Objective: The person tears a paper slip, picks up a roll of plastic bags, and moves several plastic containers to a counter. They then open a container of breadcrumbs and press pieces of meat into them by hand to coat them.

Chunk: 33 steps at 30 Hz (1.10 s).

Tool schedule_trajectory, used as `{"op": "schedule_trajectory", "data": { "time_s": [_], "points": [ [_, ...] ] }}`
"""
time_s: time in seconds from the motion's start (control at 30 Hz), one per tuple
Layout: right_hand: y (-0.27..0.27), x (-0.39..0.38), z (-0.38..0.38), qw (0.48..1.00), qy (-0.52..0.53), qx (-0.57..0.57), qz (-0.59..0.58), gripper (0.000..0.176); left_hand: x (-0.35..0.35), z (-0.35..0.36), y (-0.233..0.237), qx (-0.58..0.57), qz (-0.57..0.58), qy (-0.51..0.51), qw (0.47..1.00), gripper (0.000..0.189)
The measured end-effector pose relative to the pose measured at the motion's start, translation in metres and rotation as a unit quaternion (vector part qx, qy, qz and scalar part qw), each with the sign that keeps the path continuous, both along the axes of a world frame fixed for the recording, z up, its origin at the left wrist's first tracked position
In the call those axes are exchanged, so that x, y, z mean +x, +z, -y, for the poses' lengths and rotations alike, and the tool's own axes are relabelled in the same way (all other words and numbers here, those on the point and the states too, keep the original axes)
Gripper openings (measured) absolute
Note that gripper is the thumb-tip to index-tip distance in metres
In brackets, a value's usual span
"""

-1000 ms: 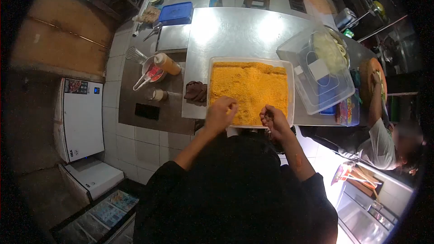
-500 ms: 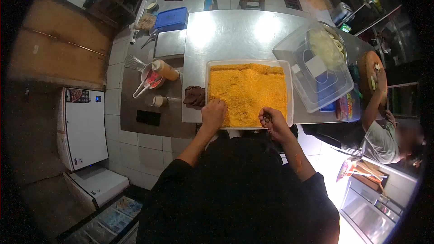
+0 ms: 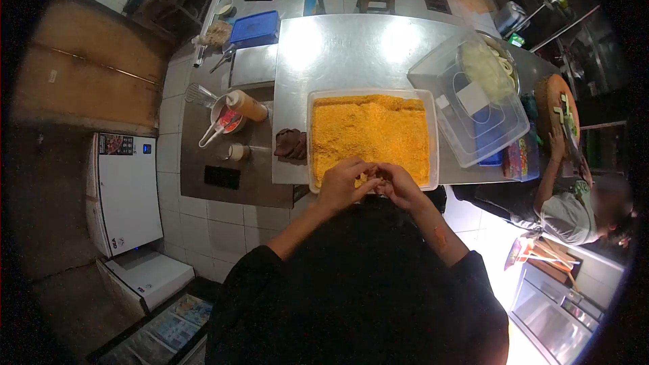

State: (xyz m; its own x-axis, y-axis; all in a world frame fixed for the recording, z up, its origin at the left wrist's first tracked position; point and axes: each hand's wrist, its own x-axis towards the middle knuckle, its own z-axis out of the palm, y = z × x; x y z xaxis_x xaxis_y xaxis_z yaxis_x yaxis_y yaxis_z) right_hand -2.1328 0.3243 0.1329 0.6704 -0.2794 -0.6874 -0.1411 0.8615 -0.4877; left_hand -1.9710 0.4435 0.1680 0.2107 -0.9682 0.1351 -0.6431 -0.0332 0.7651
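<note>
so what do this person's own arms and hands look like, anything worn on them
Both arms are in dark, black-looking sleeves, the left sleeve and right sleeve ending partway down, with the forearms bare below. The left hand and right hand are ungloved, and no watch can be made out. The right forearm has a small irregular mark.
</note>
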Motion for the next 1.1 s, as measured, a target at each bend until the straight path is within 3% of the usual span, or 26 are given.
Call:
{"op": "schedule_trajectory", "data": {
  "time_s": [0.1,0.17,0.27,0.6,0.8,0.87,0.97,1.1],
  "points": [
    [-0.015,-0.007,0.008,0.999,0.047,0.004,0.021,0.031,0.008,0.003,-0.003,-0.044,-0.003,0.077,0.996,0.029],
    [-0.014,-0.011,0.012,0.998,0.048,-0.03,-0.017,0.03,0.025,-0.003,-0.018,-0.012,0.096,0.151,0.984,0.021],
    [-0.013,-0.015,0.013,0.996,0.025,-0.072,-0.04,0.029,0.036,-0.012,-0.025,0.054,0.177,0.131,0.974,0.018],
    [-0.009,-0.014,0.012,0.995,0.012,-0.087,-0.046,0.031,0.036,-0.012,-0.062,0.03,0.184,0.093,0.978,0.016],
    [-0.004,-0.004,0.005,0.993,0.03,-0.107,-0.047,0.028,0.022,-0.004,-0.026,0.003,0.068,0.114,0.991,0.016],
    [-0.007,0.002,0.003,0.997,0.005,-0.069,-0.047,0.03,0.013,0.002,-0.007,-0.038,0.012,0.038,0.998,0.017],
    [-0.019,0.0,0.006,1.0,0.018,-0.021,0.016,0.029,0.008,0.009,0.014,-0.088,0.022,0.028,0.995,0.021],
    [-0.022,-0.005,0.014,0.999,0.018,-0.028,-0.012,0.029,0.038,0.007,-0.003,-0.056,0.05,0.084,0.994,0.023]
  ]
}}
